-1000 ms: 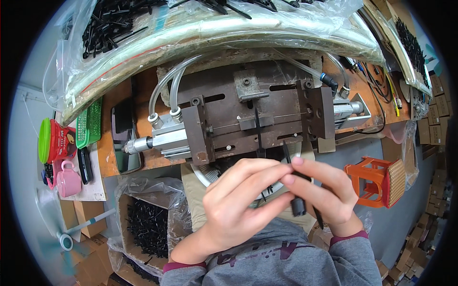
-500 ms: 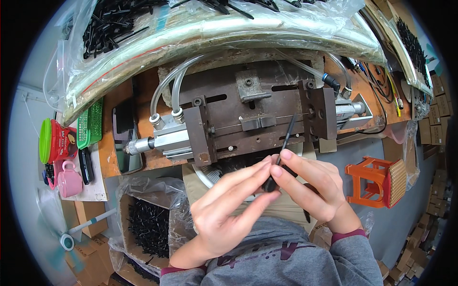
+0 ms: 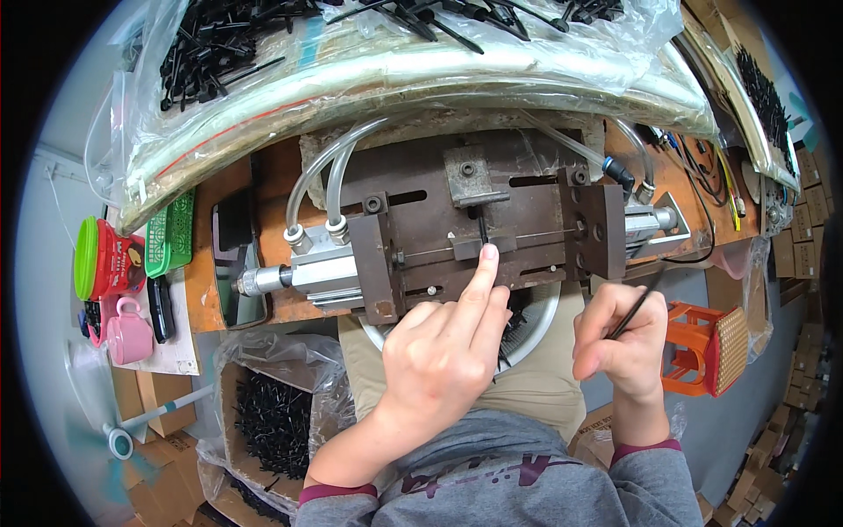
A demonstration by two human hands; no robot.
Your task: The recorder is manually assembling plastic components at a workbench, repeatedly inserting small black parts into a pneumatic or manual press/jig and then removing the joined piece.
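Observation:
My left hand (image 3: 443,360) reaches over a dark metal fixture (image 3: 426,220), index finger stretched out, the other fingers partly bent. Its fingertip presses on a slim black part (image 3: 482,230) lying across the small slotted block (image 3: 502,244) at the fixture's middle. The part's far end runs up to a metal bracket (image 3: 474,180). Off to the right, my right hand (image 3: 628,351) is closed around another thin black rod-like part (image 3: 636,312), which slants up past the fingers. A thin rod runs crosswise through the block.
Pneumatic cylinders (image 3: 323,279) with clear hoses flank the fixture. A white round container (image 3: 540,338) with black parts sits below it. A plastic-lined carton (image 3: 224,413) of black parts stands at left, an orange stool (image 3: 689,351) at right. A film-covered ledge (image 3: 421,75) with more parts crosses the back.
My hands have separated. The left moved to the fixture's middle, where a black part now lies under its finger; the right drew away to the right holding a black part. The view shifted slightly.

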